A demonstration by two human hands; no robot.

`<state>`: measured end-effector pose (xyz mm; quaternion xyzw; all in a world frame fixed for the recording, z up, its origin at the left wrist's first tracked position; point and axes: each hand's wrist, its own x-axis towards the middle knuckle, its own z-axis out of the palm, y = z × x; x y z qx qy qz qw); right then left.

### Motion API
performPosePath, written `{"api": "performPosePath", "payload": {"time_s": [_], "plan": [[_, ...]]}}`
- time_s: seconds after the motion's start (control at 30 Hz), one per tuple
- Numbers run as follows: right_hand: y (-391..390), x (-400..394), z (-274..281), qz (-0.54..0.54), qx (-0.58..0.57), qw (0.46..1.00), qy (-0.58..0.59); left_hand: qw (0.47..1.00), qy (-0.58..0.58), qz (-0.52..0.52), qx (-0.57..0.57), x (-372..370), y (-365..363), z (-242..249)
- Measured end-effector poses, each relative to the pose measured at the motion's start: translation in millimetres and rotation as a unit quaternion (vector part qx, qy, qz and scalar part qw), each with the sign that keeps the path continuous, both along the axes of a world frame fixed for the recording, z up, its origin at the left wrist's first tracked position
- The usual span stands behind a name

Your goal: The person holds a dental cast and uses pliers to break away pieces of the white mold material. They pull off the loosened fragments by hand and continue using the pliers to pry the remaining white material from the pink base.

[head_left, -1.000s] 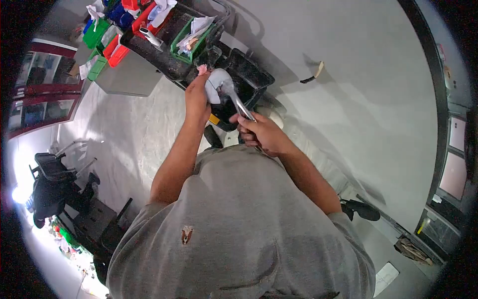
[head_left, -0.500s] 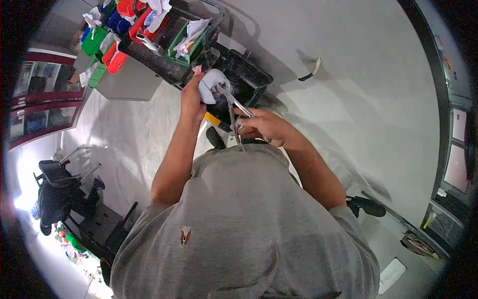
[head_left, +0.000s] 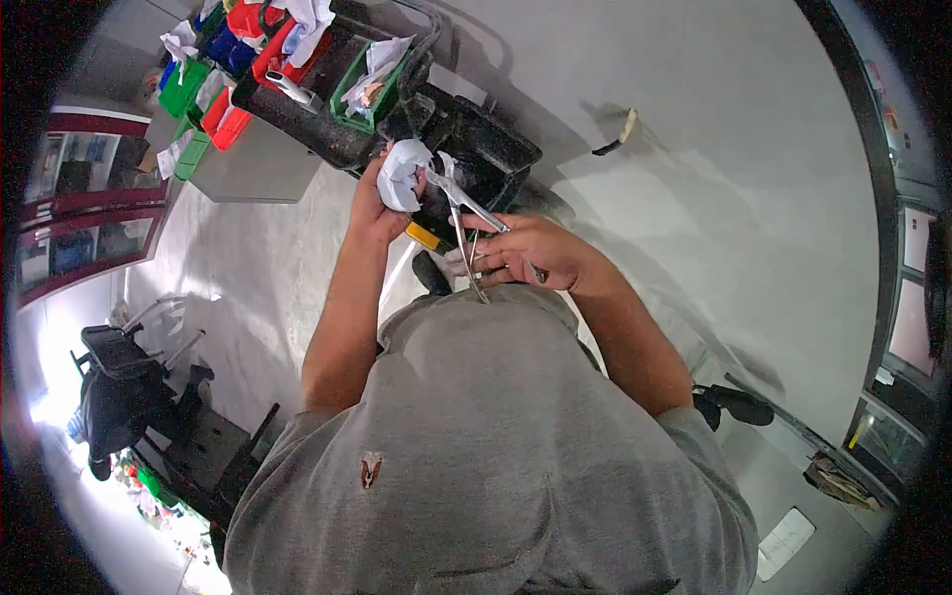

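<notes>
While I stand over the black cart (head_left: 496, 149), my left hand (head_left: 372, 203) clenches a white rag (head_left: 402, 174) up against the tool's jaws, so the cloth meets the metal. My right hand (head_left: 531, 250) grips the pliers (head_left: 461, 213) by their spread handles to steady them. I can read no writing anywhere.

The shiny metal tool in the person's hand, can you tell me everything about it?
The metal tool looks like pliers or tongs of bright, silvery steel, with two long thin handles spread apart. The right hand grips the handles. Its tip reaches up and left to the crumpled white cloth bunched in the left hand, touching or wiping against it. It is tilted, held above the black cart.
</notes>
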<state>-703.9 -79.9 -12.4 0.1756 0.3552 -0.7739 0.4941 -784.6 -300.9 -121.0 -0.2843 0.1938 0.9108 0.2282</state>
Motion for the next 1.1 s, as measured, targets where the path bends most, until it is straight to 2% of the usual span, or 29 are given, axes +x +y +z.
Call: {"api": "performPosePath", "payload": {"time_s": [0.1, 0.43, 0.67, 0.83, 0.97, 1.1], "plan": [[3.1, -1.4, 2.6, 0.007, -0.023, 1.000, -0.017, 0.998, -0.002, -0.029, 0.053, -0.3, -5.3, -0.4], [6.2, -5.9, 8.9, 0.049, -0.044, 0.997, -0.031, 0.996, 0.073, -0.052, -0.010, -2.2, -12.2, 13.6], [2.0, -6.6, 8.1, 0.065, -0.004, 0.998, -0.014, 0.992, 0.103, -0.060, -0.032, -8.6, -17.0, 2.1], [-5.2, -3.7, 10.9, 0.072, 0.034, 0.997, -0.002, 0.988, 0.122, -0.080, -0.052, -5.8, -17.4, 18.1], [-12.8, 5.9, 9.8, 0.044, 0.060, 0.997, 0.001, 0.983, 0.136, -0.103, -0.066, -9.7, -17.4, 10.0], [-14.2, 7.8, 8.9, 0.026, 0.075, 0.997, -0.001, 0.986, 0.124, -0.082, -0.078, -10.4, -13.1, 0.9]]}}
